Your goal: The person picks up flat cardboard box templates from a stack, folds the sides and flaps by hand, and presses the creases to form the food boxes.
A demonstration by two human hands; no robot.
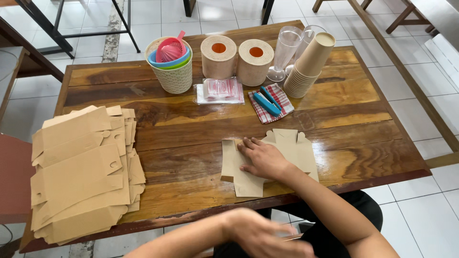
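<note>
Right hand (264,160) flat on carton blank (291,153); blank stack (81,177) left.

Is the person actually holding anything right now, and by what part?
Nothing is gripped. The right hand lies flat, pressing the middle of a flat cardboard blank against the table. The blurred left hand looks empty.

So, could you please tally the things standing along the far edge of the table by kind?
Tissue rolls: 2
Clear glasses: 2
Stacks of paper cups: 1
Woven baskets: 1
Total: 6
</note>
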